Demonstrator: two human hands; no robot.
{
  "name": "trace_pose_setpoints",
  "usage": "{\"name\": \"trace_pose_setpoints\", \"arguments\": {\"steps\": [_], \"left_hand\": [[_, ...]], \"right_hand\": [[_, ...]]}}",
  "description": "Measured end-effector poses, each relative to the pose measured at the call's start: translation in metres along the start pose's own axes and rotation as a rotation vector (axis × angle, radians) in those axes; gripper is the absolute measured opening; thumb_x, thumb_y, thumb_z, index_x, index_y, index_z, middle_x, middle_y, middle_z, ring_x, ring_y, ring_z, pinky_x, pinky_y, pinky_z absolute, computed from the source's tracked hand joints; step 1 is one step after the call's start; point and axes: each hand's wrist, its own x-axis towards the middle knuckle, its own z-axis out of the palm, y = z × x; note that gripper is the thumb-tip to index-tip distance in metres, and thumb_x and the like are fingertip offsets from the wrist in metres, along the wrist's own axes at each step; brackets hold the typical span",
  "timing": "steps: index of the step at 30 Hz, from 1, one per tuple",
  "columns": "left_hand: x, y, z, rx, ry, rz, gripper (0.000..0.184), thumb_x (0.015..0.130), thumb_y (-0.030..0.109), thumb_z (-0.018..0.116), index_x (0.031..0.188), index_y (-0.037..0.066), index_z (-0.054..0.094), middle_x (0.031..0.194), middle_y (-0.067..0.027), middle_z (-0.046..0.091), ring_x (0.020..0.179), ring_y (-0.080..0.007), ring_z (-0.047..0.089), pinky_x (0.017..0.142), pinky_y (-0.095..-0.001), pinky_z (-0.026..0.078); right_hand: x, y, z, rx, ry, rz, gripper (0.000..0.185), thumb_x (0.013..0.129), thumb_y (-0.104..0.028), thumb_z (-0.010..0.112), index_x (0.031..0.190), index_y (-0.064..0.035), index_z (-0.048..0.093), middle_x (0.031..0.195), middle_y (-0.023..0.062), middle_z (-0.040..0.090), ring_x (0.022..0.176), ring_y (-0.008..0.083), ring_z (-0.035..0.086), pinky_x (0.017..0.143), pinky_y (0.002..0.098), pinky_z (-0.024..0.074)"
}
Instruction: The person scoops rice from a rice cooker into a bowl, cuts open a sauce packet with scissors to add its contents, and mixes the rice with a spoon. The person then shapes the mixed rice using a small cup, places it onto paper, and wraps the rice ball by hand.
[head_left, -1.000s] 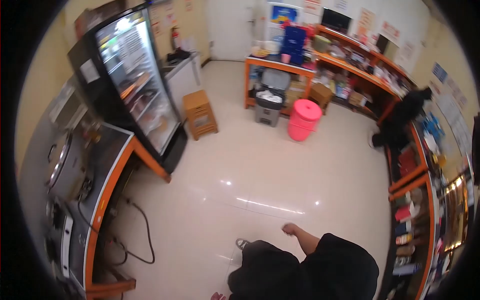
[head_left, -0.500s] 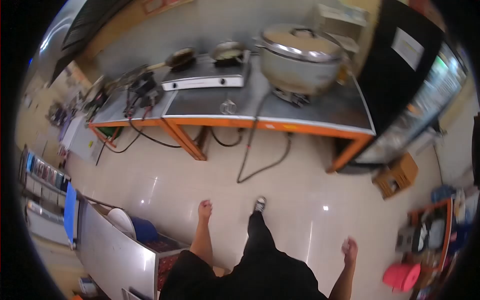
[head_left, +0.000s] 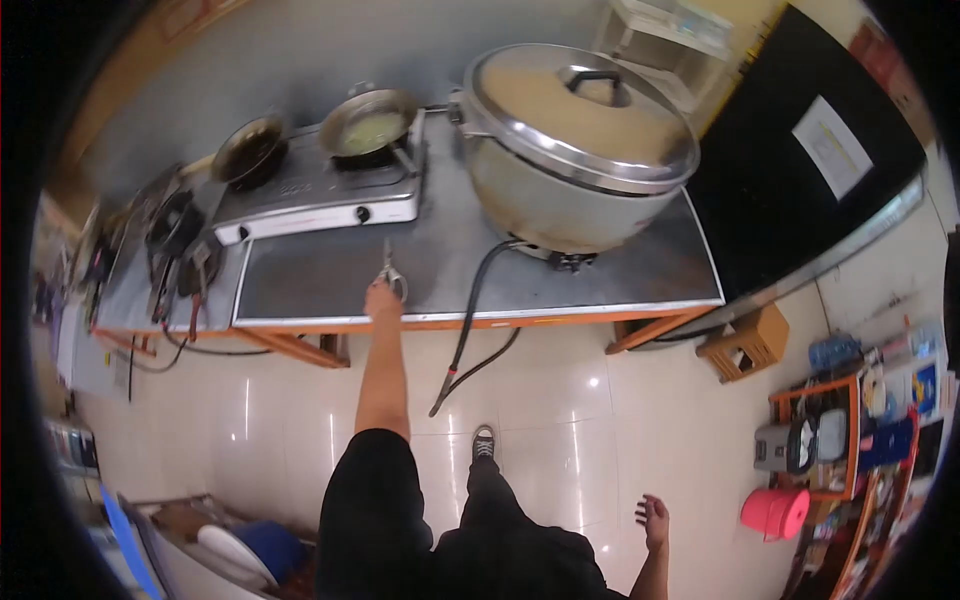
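Left fingers (head_left: 379, 289) touch scissors (head_left: 398, 284), grasp unclear, above the counter (head_left: 310, 285); right fingers (head_left: 655, 506) hang spread.

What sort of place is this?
Most likely a kitchen, perhaps a commercial one: a tabletop stove carries two pans, and a very large lidded cooker stands to the right on the same metal-topped table.
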Motion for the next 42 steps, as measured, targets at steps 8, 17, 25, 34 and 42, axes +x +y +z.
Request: {"name": "trace_pose_setpoints", "arguments": {"steps": [8,17,25,34,42], "left_hand": [[-0.031,-0.071,-0.015,-0.866,-0.319,-0.109,0.018,0.081,0.018,0.069,0.080,0.001,0.063,0.070,-0.0089,0.061,0.058,-0.0169,0.060,0.043,-0.0344,0.048],[-0.458,0.009,0.007,-0.975,-1.392,0.270,0.034,0.095,0.010,0.062,0.126,0.001,0.052,0.107,-0.0094,0.064,0.100,-0.0200,0.066,0.090,-0.0356,0.057],[-0.975,0.101,0.047,0.280,-2.333,1.139,0.040,0.095,0.002,0.058,0.134,-0.006,0.052,0.117,-0.0136,0.068,0.108,-0.0212,0.066,0.095,-0.0301,0.050],[-1.289,0.042,0.031,0.958,-2.456,1.713,0.038,0.098,0.008,0.060,0.133,-0.007,0.056,0.119,-0.0134,0.068,0.111,-0.0179,0.064,0.098,-0.0301,0.049],[-1.614,-0.079,0.058,0.945,-2.556,1.884,0.032,0.100,0.014,0.059,0.127,-0.004,0.059,0.110,-0.0110,0.069,0.105,-0.0168,0.065,0.096,-0.0303,0.051]], "right_hand": [[-0.079,0.087,0.008,0.131,0.086,0.105,0.027,0.099,-0.020,0.055,0.122,-0.0092,0.063,0.102,0.0071,0.068,0.085,0.0181,0.066,0.072,0.0327,0.0540],[-0.195,0.298,0.001,0.617,0.264,0.234,0.031,0.099,-0.023,0.058,0.125,-0.0087,0.063,0.104,0.0060,0.070,0.086,0.0137,0.066,0.075,0.0294,0.0552],[-0.329,0.305,-0.114,1.043,0.448,-0.370,0.052,0.098,-0.025,0.065,0.143,-0.0110,0.045,0.108,0.0050,0.063,0.099,0.0157,0.062,0.080,0.0302,0.0528],[-0.467,0.477,-0.142,1.413,1.350,-0.316,0.042,0.098,-0.020,0.063,0.135,-0.0094,0.047,0.117,0.0087,0.062,0.114,0.0194,0.060,0.095,0.0350,0.0503],[-0.641,0.691,-0.090,1.834,2.007,0.325,0.038,0.095,-0.012,0.063,0.131,-0.0116,0.051,0.095,0.0061,0.064,0.082,0.0154,0.064,0.067,0.0307,0.0521]]}}
